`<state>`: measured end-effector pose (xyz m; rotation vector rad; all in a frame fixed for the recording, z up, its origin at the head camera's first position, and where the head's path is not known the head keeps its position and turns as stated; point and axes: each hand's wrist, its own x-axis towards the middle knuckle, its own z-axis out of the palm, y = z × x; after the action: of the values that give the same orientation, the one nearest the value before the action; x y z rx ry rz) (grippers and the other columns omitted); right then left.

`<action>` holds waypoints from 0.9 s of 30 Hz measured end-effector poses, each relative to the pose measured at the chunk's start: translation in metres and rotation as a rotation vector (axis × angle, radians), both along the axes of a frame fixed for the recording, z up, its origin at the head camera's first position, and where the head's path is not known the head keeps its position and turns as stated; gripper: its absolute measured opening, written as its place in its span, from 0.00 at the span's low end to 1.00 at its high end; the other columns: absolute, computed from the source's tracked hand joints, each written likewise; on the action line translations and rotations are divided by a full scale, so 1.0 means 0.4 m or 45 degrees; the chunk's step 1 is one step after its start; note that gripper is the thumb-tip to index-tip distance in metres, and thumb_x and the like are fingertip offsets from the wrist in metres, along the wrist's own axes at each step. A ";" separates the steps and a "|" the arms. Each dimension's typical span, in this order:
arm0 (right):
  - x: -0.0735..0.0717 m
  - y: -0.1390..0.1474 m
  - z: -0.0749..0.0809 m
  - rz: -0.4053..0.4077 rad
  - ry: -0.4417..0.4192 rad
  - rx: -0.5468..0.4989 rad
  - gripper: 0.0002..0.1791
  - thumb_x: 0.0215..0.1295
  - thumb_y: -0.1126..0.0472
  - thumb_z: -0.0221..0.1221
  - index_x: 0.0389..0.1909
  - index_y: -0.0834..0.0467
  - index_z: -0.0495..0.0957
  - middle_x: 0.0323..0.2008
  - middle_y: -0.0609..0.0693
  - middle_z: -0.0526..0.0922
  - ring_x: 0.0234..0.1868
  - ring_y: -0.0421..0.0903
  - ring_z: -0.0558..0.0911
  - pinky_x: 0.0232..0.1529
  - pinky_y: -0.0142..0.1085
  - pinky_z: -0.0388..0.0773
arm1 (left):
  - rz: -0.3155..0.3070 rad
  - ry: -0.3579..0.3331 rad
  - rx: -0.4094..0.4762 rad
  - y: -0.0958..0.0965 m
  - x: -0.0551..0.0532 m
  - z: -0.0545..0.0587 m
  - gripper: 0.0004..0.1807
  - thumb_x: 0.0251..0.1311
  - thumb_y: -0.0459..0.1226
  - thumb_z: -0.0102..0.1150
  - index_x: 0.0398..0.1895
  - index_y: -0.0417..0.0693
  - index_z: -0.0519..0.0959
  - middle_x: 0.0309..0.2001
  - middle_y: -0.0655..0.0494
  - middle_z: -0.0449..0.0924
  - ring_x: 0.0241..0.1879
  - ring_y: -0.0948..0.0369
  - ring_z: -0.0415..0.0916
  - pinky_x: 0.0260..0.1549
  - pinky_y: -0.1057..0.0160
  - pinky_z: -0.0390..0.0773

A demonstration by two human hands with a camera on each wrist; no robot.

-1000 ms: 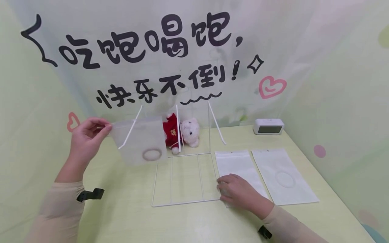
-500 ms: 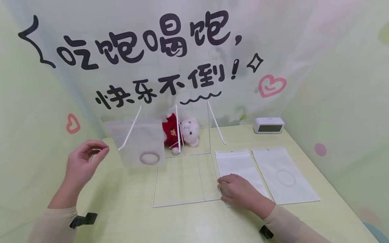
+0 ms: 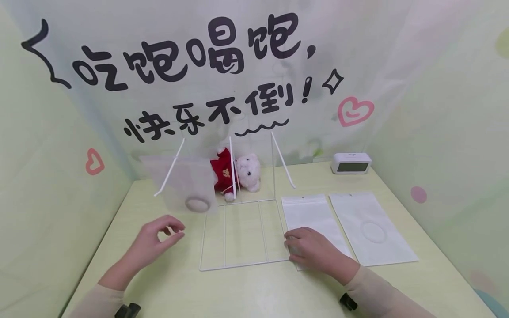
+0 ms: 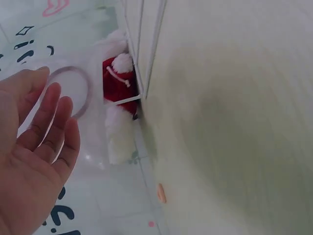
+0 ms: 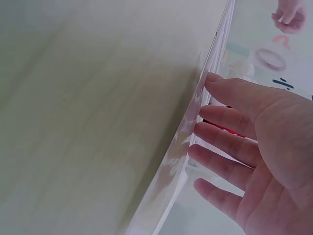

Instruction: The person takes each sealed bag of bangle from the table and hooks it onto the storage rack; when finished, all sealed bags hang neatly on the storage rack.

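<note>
A translucent bag with a ring-shaped mark (image 3: 179, 183) hangs from the left prong of a white wire rack (image 3: 242, 266). My left hand (image 3: 157, 238) is in the air below and in front of that bag, its fingers loosely bent and holding nothing. In the left wrist view, the left hand (image 4: 39, 132) overlaps the ring on the bag. With its fingertips, my right hand (image 3: 314, 251) touches the left edge of a flat white bag (image 3: 304, 212) beside the rack base. In the right wrist view, the right hand's fingers (image 5: 227, 134) are nearly straight along the bag's edge.
Another white bag with a ring on it (image 3: 374, 247) lies to the right. A plush toy in red clothing (image 3: 238, 172) lies behind the rack. A white digital clock (image 3: 351, 164) stands at the back right. The rack's prongs (image 3: 283, 161) project forward at height.
My left hand has let go of the bag's upper left corner and moved down, then rightward. The bag now hangs on the left prong and sways slightly. The right hand stays in place.
</note>
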<state>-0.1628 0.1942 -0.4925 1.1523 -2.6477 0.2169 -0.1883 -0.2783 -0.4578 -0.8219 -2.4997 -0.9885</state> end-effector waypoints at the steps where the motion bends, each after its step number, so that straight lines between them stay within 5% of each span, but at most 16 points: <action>1: 0.000 0.000 0.000 -0.001 -0.004 0.001 0.16 0.54 0.55 0.75 0.43 0.56 0.87 0.52 0.52 0.87 0.55 0.50 0.85 0.59 0.46 0.83 | -0.018 -0.015 -0.038 0.009 0.000 -0.014 0.16 0.54 0.27 0.74 0.41 0.54 0.85 0.39 0.65 0.86 0.37 0.64 0.81 0.34 0.69 0.85; 10: -0.002 0.002 -0.004 0.013 0.017 -0.008 0.17 0.54 0.55 0.75 0.43 0.56 0.87 0.52 0.52 0.87 0.54 0.49 0.85 0.59 0.46 0.84 | -0.020 -0.138 -0.518 0.060 0.010 -0.072 0.21 0.57 0.43 0.76 0.54 0.53 0.86 0.55 0.57 0.84 0.57 0.52 0.81 0.57 0.47 0.83; 27: -0.009 0.002 -0.005 0.038 0.022 -0.023 0.16 0.53 0.57 0.75 0.42 0.57 0.87 0.50 0.54 0.88 0.53 0.50 0.86 0.58 0.45 0.84 | -0.072 -0.041 -0.707 0.093 0.030 -0.118 0.27 0.51 0.52 0.77 0.53 0.51 0.87 0.62 0.57 0.81 0.62 0.54 0.77 0.62 0.48 0.81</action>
<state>-0.1664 0.1951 -0.4944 1.1838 -2.6092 0.2345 -0.1764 -0.2412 -0.5048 -1.0356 -2.8309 -0.3101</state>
